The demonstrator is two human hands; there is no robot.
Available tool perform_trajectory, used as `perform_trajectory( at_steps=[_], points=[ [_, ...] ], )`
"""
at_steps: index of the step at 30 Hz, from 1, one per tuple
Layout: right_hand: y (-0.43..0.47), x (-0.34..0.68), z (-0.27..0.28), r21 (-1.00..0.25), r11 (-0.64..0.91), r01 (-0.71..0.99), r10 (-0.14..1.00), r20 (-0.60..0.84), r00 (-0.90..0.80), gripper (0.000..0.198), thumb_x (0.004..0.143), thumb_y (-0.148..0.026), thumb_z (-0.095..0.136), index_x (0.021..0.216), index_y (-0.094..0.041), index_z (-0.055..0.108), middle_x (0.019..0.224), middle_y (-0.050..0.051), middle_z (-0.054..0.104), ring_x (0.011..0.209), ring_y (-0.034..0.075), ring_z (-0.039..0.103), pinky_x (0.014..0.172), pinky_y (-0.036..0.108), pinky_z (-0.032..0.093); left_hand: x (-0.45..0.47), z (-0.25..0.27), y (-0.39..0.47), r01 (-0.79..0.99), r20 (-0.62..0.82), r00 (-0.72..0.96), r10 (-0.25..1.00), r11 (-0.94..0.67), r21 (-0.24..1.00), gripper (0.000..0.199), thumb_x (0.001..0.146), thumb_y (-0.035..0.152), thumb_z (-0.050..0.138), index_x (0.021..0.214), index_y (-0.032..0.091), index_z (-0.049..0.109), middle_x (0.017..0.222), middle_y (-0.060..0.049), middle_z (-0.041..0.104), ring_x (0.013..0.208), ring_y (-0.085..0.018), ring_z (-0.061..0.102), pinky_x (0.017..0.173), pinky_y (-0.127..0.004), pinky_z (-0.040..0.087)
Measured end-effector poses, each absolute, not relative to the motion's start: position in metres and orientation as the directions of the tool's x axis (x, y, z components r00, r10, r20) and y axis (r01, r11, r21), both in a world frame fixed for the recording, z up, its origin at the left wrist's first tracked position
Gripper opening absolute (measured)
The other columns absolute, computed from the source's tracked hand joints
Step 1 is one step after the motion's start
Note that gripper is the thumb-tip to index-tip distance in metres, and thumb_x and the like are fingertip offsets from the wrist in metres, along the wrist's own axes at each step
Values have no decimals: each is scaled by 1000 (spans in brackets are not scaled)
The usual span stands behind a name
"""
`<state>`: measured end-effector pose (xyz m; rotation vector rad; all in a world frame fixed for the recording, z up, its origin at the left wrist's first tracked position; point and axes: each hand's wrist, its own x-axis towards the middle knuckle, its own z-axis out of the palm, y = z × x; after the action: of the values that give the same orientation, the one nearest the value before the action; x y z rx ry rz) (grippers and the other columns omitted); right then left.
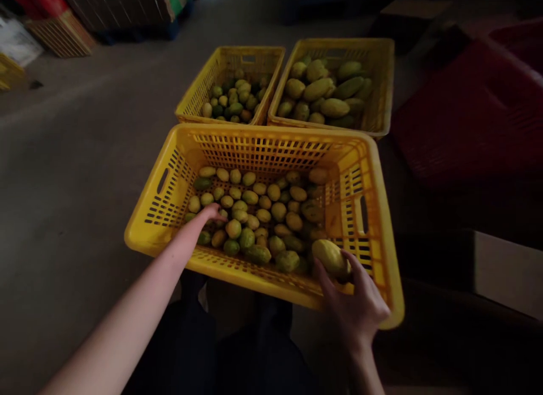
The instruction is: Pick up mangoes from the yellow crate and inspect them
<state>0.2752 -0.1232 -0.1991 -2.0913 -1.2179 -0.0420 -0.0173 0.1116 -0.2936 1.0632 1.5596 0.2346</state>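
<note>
A large yellow crate point(254, 136) with slotted sides stands in front of me, its floor covered by several small yellow-green fruits point(279, 212). Inside it, toward the left, my left hand point(211, 214) reaches down with its fingers closed around a small fruit point(223, 214); the fingers are partly hidden. At the near right corner, my right hand point(360, 304) grips a larger, oval yellow-green fruit point(330, 257) between thumb and fingers. This fruit is held above the smaller ones, close to the crate's right wall. The exact kind of fruit is hard to tell in this dim light.
Directly behind are two more yellow crates: the left one point(199, 92) holds small green and yellow fruits, the right one point(386, 89) bigger, longer fruits. A red crate point(470, 106) is at the right, near a cardboard box point(507, 273). Stacked goods on pallets point(123, 10) line the back left.
</note>
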Motion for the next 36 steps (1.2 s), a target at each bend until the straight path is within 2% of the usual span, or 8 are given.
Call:
perform_trajectory(
  at_steps=[3, 6, 10, 15, 18, 22, 29, 36],
  points=[
    [-119, 276, -202, -598, -329, 731, 739, 320, 594, 52, 81, -56, 65, 111, -14, 70, 102, 14, 75, 86, 28, 72, 79, 38, 54, -23, -275, 110, 511, -706, 19, 708, 600, 616, 36, 73, 20, 75, 48, 19, 49, 39, 7, 35, 60, -13, 53, 59, -20, 38],
    [-115, 276, -203, -666, -316, 676, 732, 282, 620, 55, 78, -58, 65, 108, -13, 71, 101, 16, 75, 82, 28, 71, 79, 39, 54, -20, -240, 107, 397, -677, 42, 735, 610, 686, 26, 78, 30, 73, 61, 17, 58, 48, 5, 47, 58, -11, 52, 56, -20, 40],
    [-106, 274, -185, -870, -269, 413, 693, 123, 710, 59, 62, -61, 74, 98, -15, 70, 89, 12, 75, 74, 26, 68, 71, 39, 55, -4, -167, 99, 198, -617, 133, 775, 589, 783, 39, 96, 46, 43, 86, 15, 65, 64, -3, 61, 53, -10, 51, 51, -20, 44],
    [-80, 248, -103, -1000, 4, -2, 748, 2, 664, 55, 52, -52, 85, 93, -18, 68, 83, 5, 73, 76, 23, 68, 67, 34, 55, 19, -54, 72, -439, -423, 417, 804, 586, 681, 43, 93, 42, 37, 111, 12, 63, 85, -12, 69, 64, -15, 62, 54, -23, 52],
    [-59, 221, -37, -954, 208, -218, 820, 49, 570, 49, 55, -48, 86, 91, -19, 69, 81, 2, 72, 74, 19, 67, 67, 31, 55, 31, 6, 51, -656, -240, 514, 824, 558, 509, 45, 89, 36, 41, 122, 11, 58, 93, -13, 71, 78, -19, 68, 61, -27, 58],
    [-29, 185, 35, -717, 384, -582, 860, 48, 508, 48, 57, -57, 82, 84, -21, 66, 79, -1, 70, 70, 16, 66, 59, 27, 54, 40, 56, 31, -693, -150, 564, 812, 564, 450, 50, 90, 46, 44, 120, 9, 58, 90, -13, 70, 74, -18, 68, 61, -24, 58],
    [-2, 151, 52, -612, 190, -768, 955, -68, 290, 40, 77, -63, 63, 79, -23, 58, 69, -3, 62, 64, 12, 62, 55, 23, 53, 25, 97, 20, -754, -176, 538, 825, 564, 336, 46, 94, 49, 44, 114, 10, 60, 80, -6, 65, 53, -7, 56, 45, -13, 47],
    [-11, 128, -6, -585, -28, -811, 940, -291, 178, 35, 79, -55, 65, 75, -22, 55, 66, -3, 60, 57, 11, 57, 48, 21, 49, -26, 88, 47, -824, 21, 114, 993, 83, 560, 50, 90, 45, 43, 125, 10, 55, 106, -8, 63, 94, -19, 66, 63, -19, 52]
  ],
)
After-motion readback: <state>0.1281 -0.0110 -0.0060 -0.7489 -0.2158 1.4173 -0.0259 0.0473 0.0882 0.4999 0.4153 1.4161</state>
